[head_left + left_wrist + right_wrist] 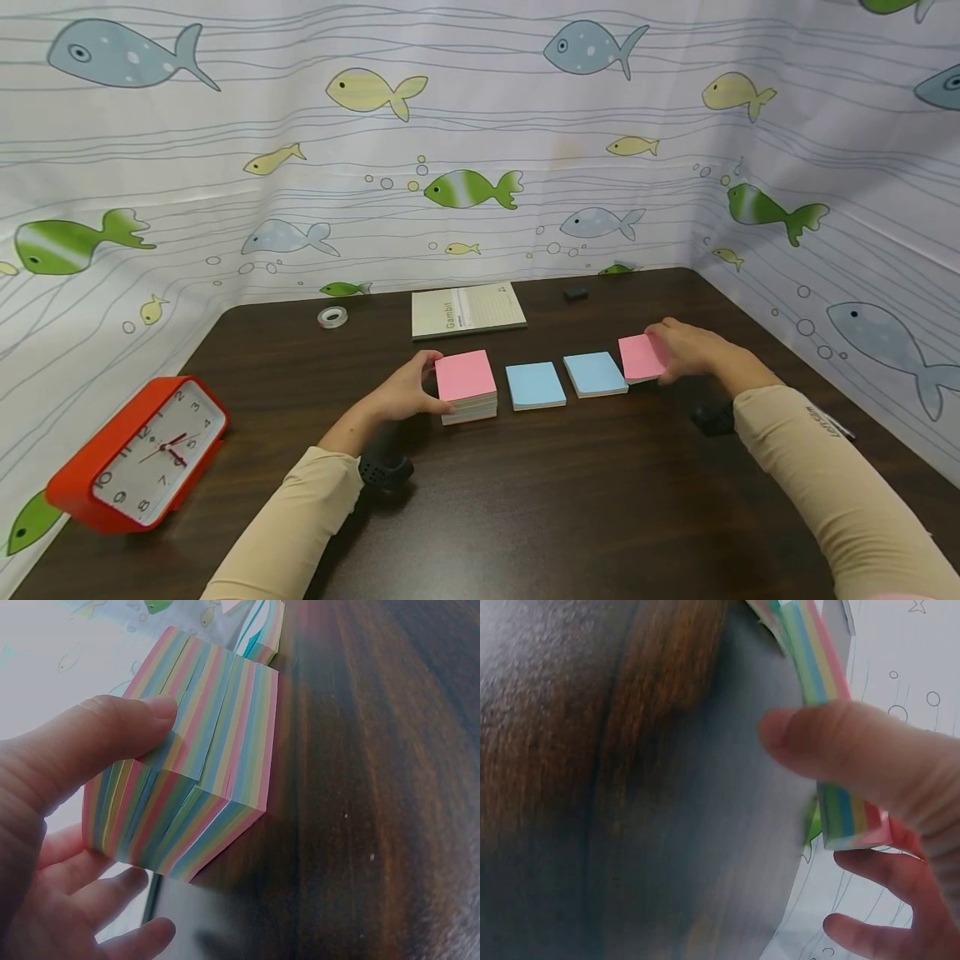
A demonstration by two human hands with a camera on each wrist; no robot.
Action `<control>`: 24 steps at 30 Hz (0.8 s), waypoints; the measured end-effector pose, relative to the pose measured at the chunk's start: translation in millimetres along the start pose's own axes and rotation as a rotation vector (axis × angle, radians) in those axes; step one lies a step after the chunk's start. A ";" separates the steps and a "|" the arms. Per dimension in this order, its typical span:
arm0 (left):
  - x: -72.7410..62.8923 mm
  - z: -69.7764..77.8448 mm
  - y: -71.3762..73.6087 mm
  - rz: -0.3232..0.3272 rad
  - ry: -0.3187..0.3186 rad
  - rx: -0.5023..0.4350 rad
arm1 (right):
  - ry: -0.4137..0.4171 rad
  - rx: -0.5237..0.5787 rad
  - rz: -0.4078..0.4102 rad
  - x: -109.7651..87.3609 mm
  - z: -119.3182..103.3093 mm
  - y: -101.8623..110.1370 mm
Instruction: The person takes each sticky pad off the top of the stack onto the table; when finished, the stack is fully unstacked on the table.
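A white curtain (487, 133) printed with fish fills the top and both sides of the head view. Below it spreads a dark brown wooden surface (570, 500). Beige sleeves reach in, the left sleeve (288, 529) from the lower left, the right sleeve (832, 483) from the lower right. A red clock (146, 454) sits at the left, its dial turned sideways. A notebook (468, 310) marked "Gambit" lies above the middle of the frame.

Near the centre, the left hand (405, 390) grips a stack of paper (467, 387), pink on top, with the thumb on the near side and the fingers around the far side, spread to its width. Right of centre, the right hand (686, 348) pinches a thinner pink pad (641, 358) between thumb and fingers, parted only slightly; the pad is tilted. Between them lie a left blue pad (536, 385) and a right blue pad (596, 373), the latter just beside the pink one. A tape roll (326, 322) rests left of the notebook, and a small black block (576, 294) to its right.
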State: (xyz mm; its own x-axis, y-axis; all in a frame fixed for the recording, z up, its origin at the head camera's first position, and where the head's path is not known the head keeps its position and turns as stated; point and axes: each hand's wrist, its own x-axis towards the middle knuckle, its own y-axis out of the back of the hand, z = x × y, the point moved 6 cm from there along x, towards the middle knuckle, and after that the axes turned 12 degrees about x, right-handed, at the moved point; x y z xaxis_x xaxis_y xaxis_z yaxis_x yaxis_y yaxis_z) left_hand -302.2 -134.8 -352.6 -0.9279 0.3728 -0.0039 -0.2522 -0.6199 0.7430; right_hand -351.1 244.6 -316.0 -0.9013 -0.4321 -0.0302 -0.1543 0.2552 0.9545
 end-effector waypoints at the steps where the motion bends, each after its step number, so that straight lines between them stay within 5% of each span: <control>1: -0.1 0.0 -0.1 0.001 0.002 0.003 | 0.004 -0.005 -0.003 -0.2 0.2 -0.2; 16: 0.8 -0.6 -1.5 0.000 -0.003 -0.017 | -0.096 -0.085 -0.069 3.4 -1.4 -11.5; 24: 0.6 -2.2 -2.6 -0.005 -0.003 -0.036 | -0.035 -0.063 -0.071 9.9 -22.6 -10.3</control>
State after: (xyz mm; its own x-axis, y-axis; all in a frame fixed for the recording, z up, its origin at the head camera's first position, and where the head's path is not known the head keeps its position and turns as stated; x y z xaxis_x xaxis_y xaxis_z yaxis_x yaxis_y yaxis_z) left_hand -302.7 -134.5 -356.0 -0.9259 0.3777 -0.0055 -0.2665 -0.6429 0.7181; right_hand -349.3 218.1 -319.5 -0.9029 -0.4161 -0.1081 -0.1937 0.1692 0.9664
